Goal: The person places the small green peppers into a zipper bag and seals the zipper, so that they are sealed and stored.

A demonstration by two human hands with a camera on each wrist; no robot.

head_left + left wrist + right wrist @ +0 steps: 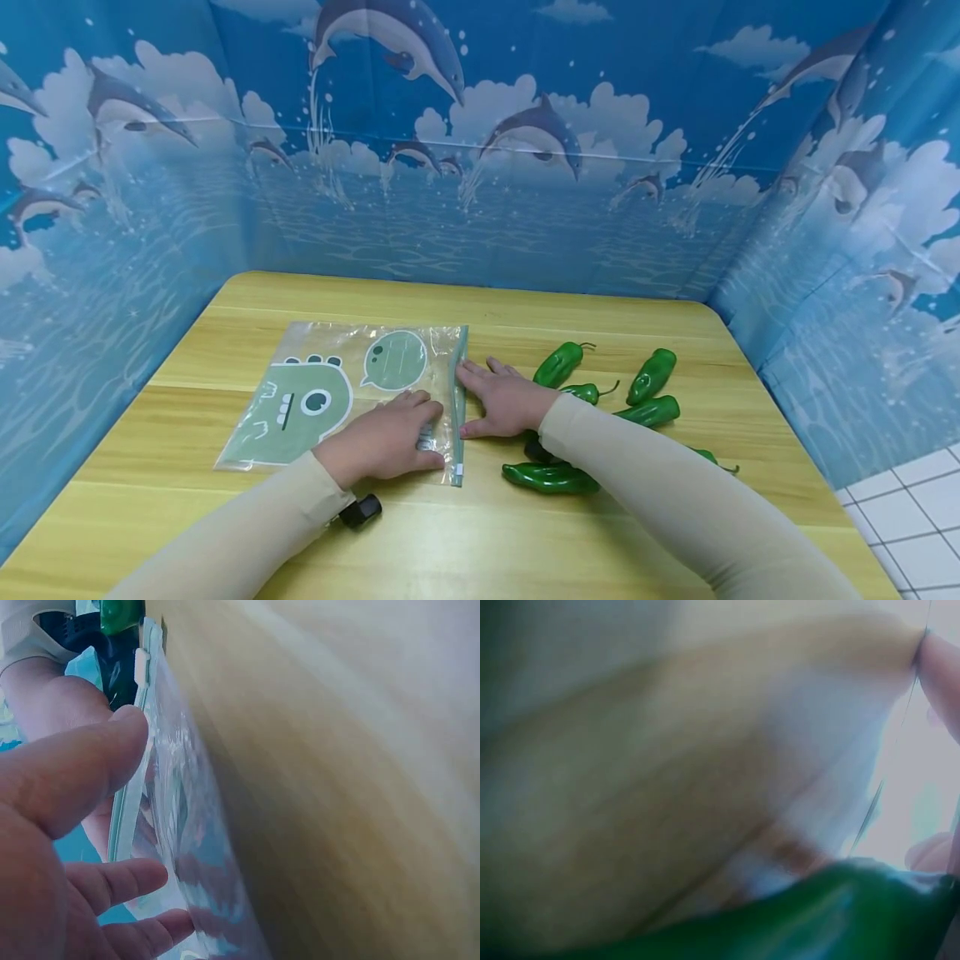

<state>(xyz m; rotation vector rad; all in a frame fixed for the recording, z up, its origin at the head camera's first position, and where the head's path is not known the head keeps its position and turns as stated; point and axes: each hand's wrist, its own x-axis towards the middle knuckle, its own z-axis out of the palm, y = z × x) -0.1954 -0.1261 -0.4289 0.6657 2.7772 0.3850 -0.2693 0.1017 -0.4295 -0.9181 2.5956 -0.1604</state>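
Note:
A clear zip bag [315, 425] with a green cartoon print lies flat on the table, its green zip strip [456, 400] toward the right. My left hand [386, 437] rests on the bag just left of the strip, fingers loosely bent. In the left wrist view its thumb [112, 754] and fingers spread beside the strip, and the white slider [141, 667] shows past the thumb. With fingers extended, my right hand [504, 400] touches the strip from the other side. A green pepper [802, 922] fills the bottom of the right wrist view.
Several green peppers lie right of the bag, among them one [652, 375] at the back and one [551, 477] in front, partly under the right forearm. Black camera mounts [360, 511] sit at the wrists. A dolphin-print curtain [480, 225] surrounds the wooden table [480, 550].

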